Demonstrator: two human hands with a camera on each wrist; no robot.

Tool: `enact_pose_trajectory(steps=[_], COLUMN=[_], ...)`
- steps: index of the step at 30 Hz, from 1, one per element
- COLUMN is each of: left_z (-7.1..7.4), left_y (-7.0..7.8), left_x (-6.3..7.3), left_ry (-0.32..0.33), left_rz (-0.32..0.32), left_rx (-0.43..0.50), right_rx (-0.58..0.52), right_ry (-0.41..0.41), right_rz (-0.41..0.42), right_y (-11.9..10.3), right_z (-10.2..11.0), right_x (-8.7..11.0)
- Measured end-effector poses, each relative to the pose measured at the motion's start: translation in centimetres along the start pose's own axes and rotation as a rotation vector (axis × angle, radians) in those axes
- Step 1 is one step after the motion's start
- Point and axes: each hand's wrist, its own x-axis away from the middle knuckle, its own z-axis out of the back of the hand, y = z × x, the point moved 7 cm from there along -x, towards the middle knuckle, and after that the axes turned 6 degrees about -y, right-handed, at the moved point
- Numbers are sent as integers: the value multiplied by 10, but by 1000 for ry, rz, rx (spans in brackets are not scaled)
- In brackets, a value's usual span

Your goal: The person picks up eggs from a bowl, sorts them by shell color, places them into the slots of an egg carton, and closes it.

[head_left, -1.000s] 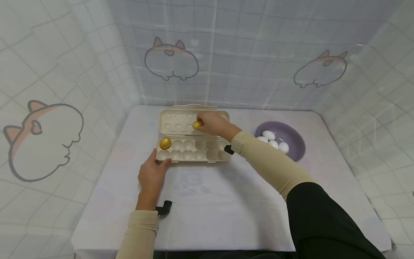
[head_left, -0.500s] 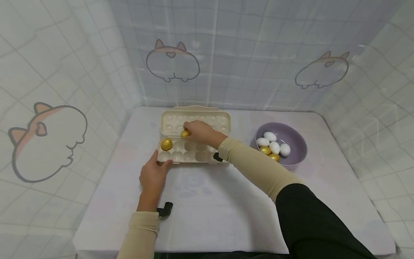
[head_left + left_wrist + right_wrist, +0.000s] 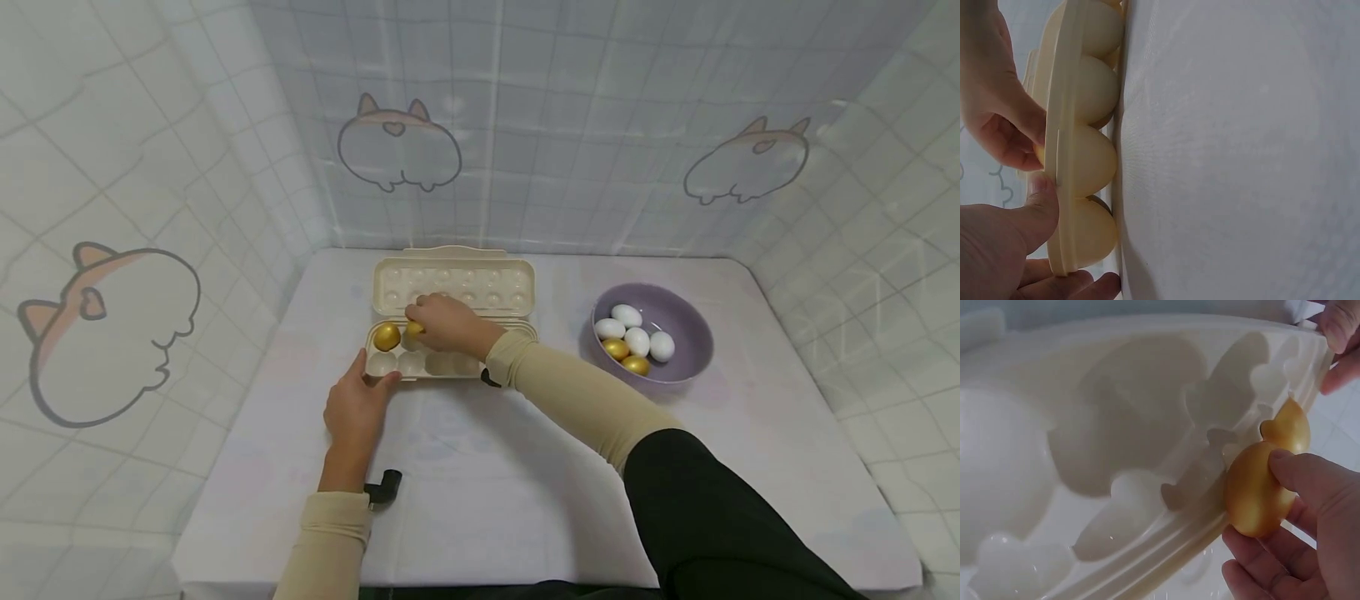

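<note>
Right hand (image 3: 448,323) pinches a golden egg (image 3: 1254,494) at the back row's second cup, just beside one seated golden egg (image 3: 386,337); left hand (image 3: 358,408) grips the open cream egg box (image 3: 382,364) by its near-left corner. Right across the pale-covered worktop (image 3: 495,500), the purple bowl (image 3: 692,333) holds four white eggs (image 3: 637,342), two golden! Grid-patterned walls (image 3: 600,108) show three corgi-rump drawings (image 3: 401,154).
</note>
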Motion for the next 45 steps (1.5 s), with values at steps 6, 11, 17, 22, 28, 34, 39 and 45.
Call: enact_pose_trajectory(steps=[6,11,17,22,28,34,39,45], left_z=[1,0,-1,-3,0,1,0,2], left_y=[0,1,1,1,0,1,0,-6], left_x=[0,0,0,-2,-1,0,-1,-6], left_ry=[12,0,-3,-1,17,22,11,3], left_rz=[-9,8,13,8,4,-7,-8,-1], left_rx=[-3,-2,5,8,1,4,7,0], right_rx=[41,134,207,166,89,-48,-120,-139], right_ry=[15,3,26,23,-25,-49,-48,-12], right_rz=[17,23,62,28,-28,-115,-169,-211], right_y=[-7,-14,-21,-20,-16,5,35,74], right_z=[-5,-14,-24,-21,-18,-4,12,29], right_x=[-2,-6,-9,-4,6,24,54,88])
